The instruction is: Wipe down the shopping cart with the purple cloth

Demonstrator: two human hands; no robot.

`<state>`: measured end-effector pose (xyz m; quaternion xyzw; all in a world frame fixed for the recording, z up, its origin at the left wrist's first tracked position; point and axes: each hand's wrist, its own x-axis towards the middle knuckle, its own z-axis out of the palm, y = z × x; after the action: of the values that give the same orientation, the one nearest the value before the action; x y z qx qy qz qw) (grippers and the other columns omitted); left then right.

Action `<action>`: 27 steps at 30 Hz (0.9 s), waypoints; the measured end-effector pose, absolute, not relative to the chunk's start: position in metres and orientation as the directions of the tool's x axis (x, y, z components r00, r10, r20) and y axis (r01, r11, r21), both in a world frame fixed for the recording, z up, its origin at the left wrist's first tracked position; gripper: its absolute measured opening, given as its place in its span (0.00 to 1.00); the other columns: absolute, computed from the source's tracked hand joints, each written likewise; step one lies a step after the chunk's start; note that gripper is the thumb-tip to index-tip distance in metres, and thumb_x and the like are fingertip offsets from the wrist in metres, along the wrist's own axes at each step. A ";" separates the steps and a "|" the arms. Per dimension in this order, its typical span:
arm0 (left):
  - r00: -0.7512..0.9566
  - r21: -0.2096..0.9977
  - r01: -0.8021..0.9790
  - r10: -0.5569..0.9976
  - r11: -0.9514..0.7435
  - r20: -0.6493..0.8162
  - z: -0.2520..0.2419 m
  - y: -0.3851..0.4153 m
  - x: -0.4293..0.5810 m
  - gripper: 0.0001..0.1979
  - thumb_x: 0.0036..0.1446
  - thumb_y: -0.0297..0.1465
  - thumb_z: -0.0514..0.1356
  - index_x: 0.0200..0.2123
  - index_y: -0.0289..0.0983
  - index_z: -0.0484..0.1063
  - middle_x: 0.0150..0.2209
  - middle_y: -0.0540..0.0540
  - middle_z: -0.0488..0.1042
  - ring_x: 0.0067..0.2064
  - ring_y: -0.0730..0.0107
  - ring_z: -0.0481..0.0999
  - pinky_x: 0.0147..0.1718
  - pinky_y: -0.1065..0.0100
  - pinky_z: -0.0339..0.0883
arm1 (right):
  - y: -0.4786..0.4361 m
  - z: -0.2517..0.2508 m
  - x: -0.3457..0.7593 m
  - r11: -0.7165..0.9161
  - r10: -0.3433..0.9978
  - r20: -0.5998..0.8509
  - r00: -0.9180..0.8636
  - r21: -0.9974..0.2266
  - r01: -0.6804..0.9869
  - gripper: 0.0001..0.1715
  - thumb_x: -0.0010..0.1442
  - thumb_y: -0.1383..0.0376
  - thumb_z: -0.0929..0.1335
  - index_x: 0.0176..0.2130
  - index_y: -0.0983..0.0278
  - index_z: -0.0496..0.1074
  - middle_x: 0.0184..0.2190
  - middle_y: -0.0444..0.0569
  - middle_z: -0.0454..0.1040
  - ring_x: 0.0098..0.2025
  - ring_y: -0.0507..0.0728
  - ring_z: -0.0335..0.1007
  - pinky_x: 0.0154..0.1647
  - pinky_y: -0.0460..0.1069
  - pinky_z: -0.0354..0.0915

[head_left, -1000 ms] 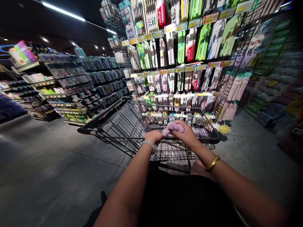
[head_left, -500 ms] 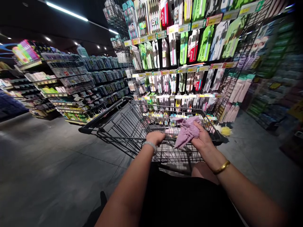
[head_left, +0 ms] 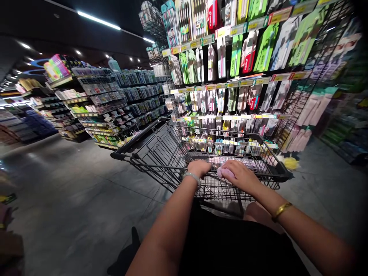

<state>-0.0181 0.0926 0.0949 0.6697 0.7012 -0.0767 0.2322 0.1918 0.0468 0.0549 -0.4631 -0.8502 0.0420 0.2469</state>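
A black wire shopping cart (head_left: 161,147) stands right in front of me. My left hand (head_left: 198,168) is closed round the cart's handle bar. My right hand (head_left: 240,174) lies on the same bar just to its right, fingers curled over a bunched lilac cloth (head_left: 224,172) and pressing it to the bar. Only a small part of the cloth shows under the fingers. A pale bangle is on my left wrist, a gold one on my right.
A wire display rack (head_left: 230,76) hung with packaged toothbrushes rises just beyond the cart. Stocked shelves (head_left: 97,103) run along the left aisle. Grey tiled floor (head_left: 71,199) spreads to the left. A yellow thing (head_left: 291,163) lies at the rack's foot.
My right hand, which held the cloth up and loose half a second ago, has come back down onto the handle with the cloth bunched under it. The view has shifted left.
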 end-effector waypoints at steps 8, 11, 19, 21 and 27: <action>0.005 0.195 0.976 0.892 0.094 -0.452 0.097 0.091 -0.019 0.26 0.63 0.43 0.44 0.36 0.39 0.81 0.28 0.45 0.82 0.38 0.62 0.81 0.44 0.65 0.70 | 0.075 0.095 0.163 0.460 0.885 -0.016 -0.466 -0.132 0.878 0.13 0.57 0.55 0.66 0.39 0.57 0.75 0.35 0.49 0.79 0.36 0.60 0.73 0.31 0.49 0.56; 0.008 0.193 0.977 0.879 0.096 -0.477 0.099 0.090 -0.019 0.26 0.63 0.43 0.44 0.33 0.39 0.81 0.29 0.45 0.82 0.39 0.62 0.81 0.44 0.65 0.70 | 0.085 0.094 0.163 0.480 0.862 -0.089 -0.500 -0.177 0.859 0.19 0.52 0.55 0.70 0.45 0.55 0.75 0.40 0.48 0.80 0.39 0.62 0.74 0.33 0.49 0.57; 0.021 0.204 0.975 0.880 0.087 -0.474 0.101 0.085 -0.021 0.26 0.62 0.45 0.46 0.28 0.39 0.80 0.27 0.45 0.82 0.40 0.60 0.81 0.46 0.64 0.70 | 0.060 0.065 0.169 0.517 0.854 0.131 -0.504 -0.102 0.850 0.11 0.57 0.62 0.67 0.42 0.55 0.76 0.39 0.48 0.78 0.40 0.60 0.73 0.34 0.49 0.59; 0.014 0.200 0.976 0.885 0.090 -0.466 0.099 0.085 -0.022 0.25 0.61 0.45 0.47 0.29 0.40 0.80 0.27 0.46 0.81 0.41 0.60 0.81 0.46 0.64 0.71 | 0.052 0.053 0.178 0.558 0.808 0.280 -0.518 -0.083 0.825 0.15 0.60 0.62 0.66 0.47 0.54 0.75 0.43 0.50 0.77 0.43 0.61 0.71 0.37 0.50 0.61; -0.001 0.184 0.980 0.917 0.081 -0.400 0.091 0.092 -0.019 0.25 0.60 0.48 0.48 0.39 0.40 0.80 0.28 0.43 0.82 0.44 0.56 0.81 0.48 0.61 0.70 | 0.046 0.040 0.175 0.434 0.840 0.385 -0.382 -0.055 0.899 0.09 0.61 0.61 0.67 0.42 0.55 0.76 0.37 0.50 0.77 0.40 0.61 0.69 0.34 0.52 0.58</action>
<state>-0.0189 0.0918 0.0915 0.6739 0.7035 -0.0740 0.2135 0.1754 0.0464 0.0398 -0.5256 -0.8273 -0.0813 0.1808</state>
